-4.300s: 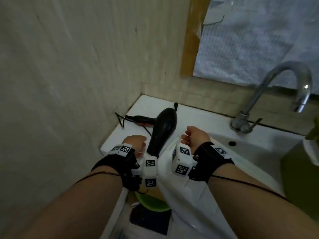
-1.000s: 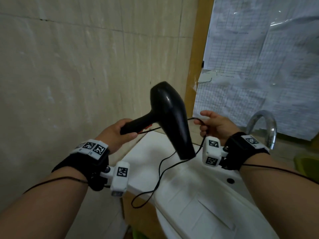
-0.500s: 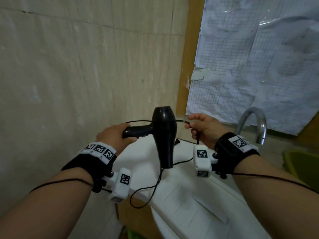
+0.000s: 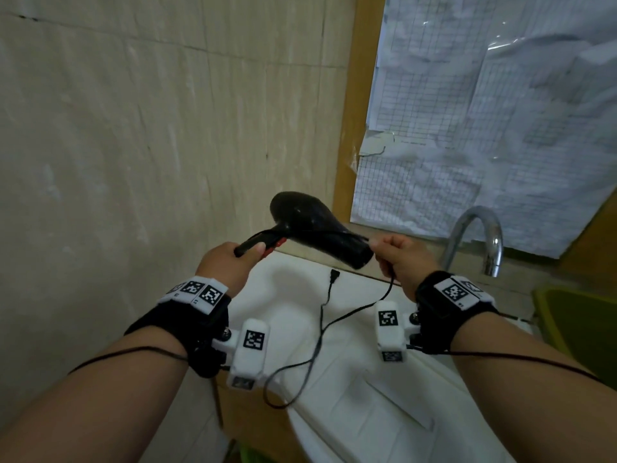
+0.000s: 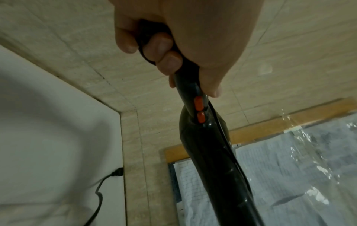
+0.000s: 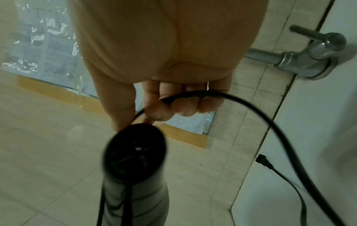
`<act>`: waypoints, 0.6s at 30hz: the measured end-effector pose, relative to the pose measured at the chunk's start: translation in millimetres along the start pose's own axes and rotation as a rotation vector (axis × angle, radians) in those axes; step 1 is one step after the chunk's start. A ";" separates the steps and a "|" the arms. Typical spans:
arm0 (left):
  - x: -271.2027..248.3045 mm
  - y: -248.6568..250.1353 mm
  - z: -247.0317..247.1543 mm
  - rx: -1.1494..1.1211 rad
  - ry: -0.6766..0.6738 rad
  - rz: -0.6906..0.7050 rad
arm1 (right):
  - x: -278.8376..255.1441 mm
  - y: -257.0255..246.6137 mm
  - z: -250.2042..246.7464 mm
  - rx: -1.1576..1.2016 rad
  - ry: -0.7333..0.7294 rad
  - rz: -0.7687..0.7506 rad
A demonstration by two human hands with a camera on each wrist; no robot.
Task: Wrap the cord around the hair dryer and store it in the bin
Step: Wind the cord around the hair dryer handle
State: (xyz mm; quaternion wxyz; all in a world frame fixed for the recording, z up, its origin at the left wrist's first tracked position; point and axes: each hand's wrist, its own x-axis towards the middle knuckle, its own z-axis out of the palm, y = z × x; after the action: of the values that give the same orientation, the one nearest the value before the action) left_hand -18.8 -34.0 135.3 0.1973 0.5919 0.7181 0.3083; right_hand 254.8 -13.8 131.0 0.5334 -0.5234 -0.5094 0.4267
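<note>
A black hair dryer (image 4: 317,228) with orange-red switches (image 5: 199,111) is held in the air above the white sink top (image 4: 287,295). My left hand (image 4: 230,262) grips its handle (image 5: 185,85). My right hand (image 4: 400,259) pinches the black cord (image 6: 251,113) right at the nozzle end (image 6: 135,151). One strand of cord lies along the barrel (image 5: 228,152). The rest of the cord (image 4: 320,329) hangs down in a loop over the sink's front, and its plug (image 4: 334,275) lies on the sink top by the back wall.
A tiled wall (image 4: 133,145) stands close on the left. A paper-covered window (image 4: 484,111) with a wooden frame is behind. A chrome faucet (image 4: 480,235) rises at the right, with a green bin (image 4: 581,322) beside it at the right edge.
The dryer has swung from nozzle-down to nearly level, nozzle pointing right toward my right hand. My right hand has drawn the cord along the barrel to the nozzle end. The plug stays put.
</note>
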 end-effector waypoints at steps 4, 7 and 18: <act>8.7 -8.8 2.8 -0.316 -0.007 -0.172 | -1.9 6.2 -6.0 0.146 0.026 0.020; 10.4 -12.8 6.9 -0.572 -0.036 -0.246 | -4.7 7.4 -6.9 0.269 0.010 0.023; -1.2 -15.5 -1.6 -1.097 -0.250 -0.312 | -5.6 25.3 -17.3 0.058 0.119 0.124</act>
State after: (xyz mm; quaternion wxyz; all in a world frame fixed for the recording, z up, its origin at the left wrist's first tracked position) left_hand -30.9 -37.2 125.9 0.6014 0.3224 0.5032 0.5303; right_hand 273.3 -19.3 106.5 0.5500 -0.5627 -0.4310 0.4416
